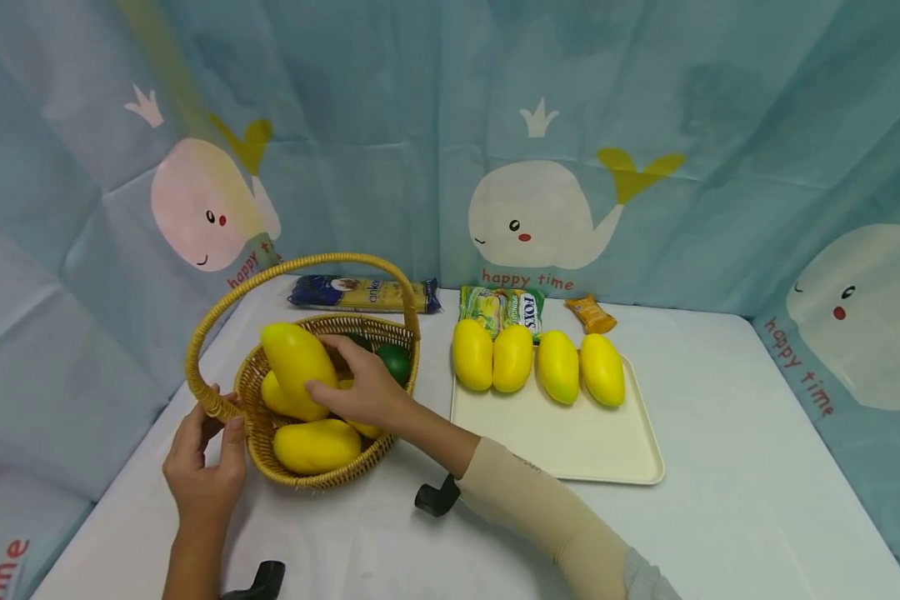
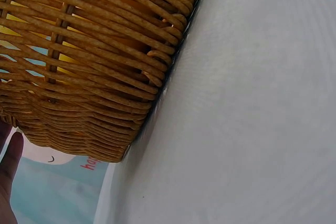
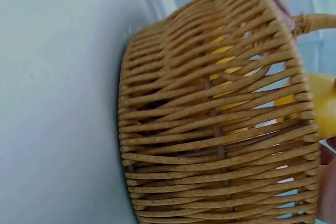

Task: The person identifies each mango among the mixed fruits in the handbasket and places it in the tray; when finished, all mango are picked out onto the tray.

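Observation:
My right hand [image 1: 367,387] grips a yellow mango [image 1: 296,362], tilted over the wicker basket [image 1: 322,481]. Thumb and fingers of my left hand [image 1: 206,462] hold the basket's left side, where the arched handle [image 1: 200,379] meets the rim. Inside lie more yellow mangoes [image 1: 317,446] and a dark green round item [image 1: 396,362], partly hidden by my right hand. The left wrist view shows the woven wall [image 2: 94,66] close up, with fingertips [image 2: 10,156] at the edge. From the right wrist, the held mango [image 3: 323,103] appears past the rim.
Several mangoes [image 1: 557,367] sit in a row along the back of a cream tray [image 1: 555,446] to the right. Behind stand a pasta packet [image 1: 367,294], a green Fox's bag [image 1: 502,308] and a small orange packet [image 1: 591,313]. A whale-print curtain [image 1: 390,167] surrounds the table.

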A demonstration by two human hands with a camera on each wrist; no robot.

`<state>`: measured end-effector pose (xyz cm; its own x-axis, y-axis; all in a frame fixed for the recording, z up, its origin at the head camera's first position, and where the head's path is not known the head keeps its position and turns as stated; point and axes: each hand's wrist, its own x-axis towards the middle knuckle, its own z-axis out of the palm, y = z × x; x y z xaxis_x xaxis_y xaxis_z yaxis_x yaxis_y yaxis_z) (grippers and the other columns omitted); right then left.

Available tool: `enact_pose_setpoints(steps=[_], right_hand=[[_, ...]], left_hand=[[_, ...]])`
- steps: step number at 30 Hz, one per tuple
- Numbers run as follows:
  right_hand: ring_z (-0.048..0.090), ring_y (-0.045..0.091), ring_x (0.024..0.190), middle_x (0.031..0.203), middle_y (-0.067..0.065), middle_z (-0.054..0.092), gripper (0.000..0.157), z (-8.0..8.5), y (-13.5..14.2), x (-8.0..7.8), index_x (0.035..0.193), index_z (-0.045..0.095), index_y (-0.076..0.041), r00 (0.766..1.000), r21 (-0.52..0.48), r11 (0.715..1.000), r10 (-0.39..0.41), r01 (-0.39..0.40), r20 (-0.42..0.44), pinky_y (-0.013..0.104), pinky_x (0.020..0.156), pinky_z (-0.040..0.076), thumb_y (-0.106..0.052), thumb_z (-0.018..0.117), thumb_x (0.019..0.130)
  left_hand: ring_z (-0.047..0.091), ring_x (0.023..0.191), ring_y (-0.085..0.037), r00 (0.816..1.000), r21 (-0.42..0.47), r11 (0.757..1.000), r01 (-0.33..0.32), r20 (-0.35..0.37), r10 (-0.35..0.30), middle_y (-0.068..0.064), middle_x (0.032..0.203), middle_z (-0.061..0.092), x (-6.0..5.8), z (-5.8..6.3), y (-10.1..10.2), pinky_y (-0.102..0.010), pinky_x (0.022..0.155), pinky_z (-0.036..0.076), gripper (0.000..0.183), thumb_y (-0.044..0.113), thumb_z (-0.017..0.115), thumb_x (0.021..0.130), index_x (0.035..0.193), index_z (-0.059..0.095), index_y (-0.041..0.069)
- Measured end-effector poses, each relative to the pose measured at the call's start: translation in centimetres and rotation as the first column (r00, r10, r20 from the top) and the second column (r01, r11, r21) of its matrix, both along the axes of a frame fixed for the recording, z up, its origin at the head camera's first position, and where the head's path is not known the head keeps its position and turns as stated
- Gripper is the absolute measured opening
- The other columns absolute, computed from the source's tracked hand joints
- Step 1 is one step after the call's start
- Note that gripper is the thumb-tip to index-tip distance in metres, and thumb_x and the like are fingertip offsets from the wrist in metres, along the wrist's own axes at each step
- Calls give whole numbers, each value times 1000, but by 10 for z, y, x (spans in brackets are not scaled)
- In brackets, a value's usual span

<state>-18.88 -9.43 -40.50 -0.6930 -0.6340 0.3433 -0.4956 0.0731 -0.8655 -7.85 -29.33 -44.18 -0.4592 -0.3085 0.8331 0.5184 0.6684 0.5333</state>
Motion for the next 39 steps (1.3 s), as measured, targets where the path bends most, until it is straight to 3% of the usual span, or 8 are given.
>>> enact_pose_setpoints(steps=[4, 11, 20, 27, 34, 39], right_hand=[[58, 7, 108, 131, 1, 58, 59, 3, 9, 6, 148, 44, -11, 992, -66, 998, 2, 6, 128, 22, 92, 52, -25, 66, 95], [60, 10, 102, 126, 6, 59, 53, 3, 24, 15, 145, 48, -8, 970, -188, 982, 16, 31, 242, 29, 91, 55, -18, 64, 94], [61, 16, 101, 124, 14, 59, 51, 3, 43, 32, 143, 49, -2, 916, -321, 945, 74, 61, 393, 32, 86, 57, -13, 60, 94], [61, 18, 103, 125, 14, 59, 54, 4, 58, 39, 143, 49, -2, 903, -315, 945, 55, 91, 425, 30, 86, 55, -15, 60, 92], [59, 22, 107, 128, 9, 59, 50, 3, 77, 44, 142, 53, -8, 881, -243, 956, -33, 166, 472, 31, 91, 54, -20, 63, 94], [59, 24, 109, 130, 12, 58, 49, -2, 90, 44, 142, 52, -5, 871, -206, 957, -81, 204, 485, 33, 93, 54, -18, 62, 96]], left_hand=[[64, 105, -6, 1000, 0, 1000, -1, -4, 1, -32, 105, 65, -1, -1, -1, -17, 96, 48, 37, -8, 67, 88, 125, 61, -14], [63, 106, -4, 1000, -9, 1000, -4, 8, 4, -34, 104, 65, 1, 1, 1, -16, 96, 48, 38, -9, 67, 88, 126, 61, -13], [62, 107, -4, 999, -17, 1000, -14, 29, 14, -33, 105, 65, 1, -4, -2, -16, 97, 47, 43, -13, 66, 86, 129, 60, -11], [61, 108, -2, 999, -25, 999, -27, 43, 28, -32, 106, 65, 1, -7, -4, -15, 97, 46, 44, -14, 66, 86, 129, 60, -11], [62, 107, -2, 999, -20, 1000, -18, 41, 19, -32, 107, 65, 3, -3, -2, -15, 97, 47, 45, -15, 66, 85, 129, 60, -11], [62, 106, -3, 1000, -17, 1000, -5, 20, 5, -33, 105, 64, 2, -2, -2, -15, 96, 47, 41, -11, 65, 87, 128, 60, -13]])
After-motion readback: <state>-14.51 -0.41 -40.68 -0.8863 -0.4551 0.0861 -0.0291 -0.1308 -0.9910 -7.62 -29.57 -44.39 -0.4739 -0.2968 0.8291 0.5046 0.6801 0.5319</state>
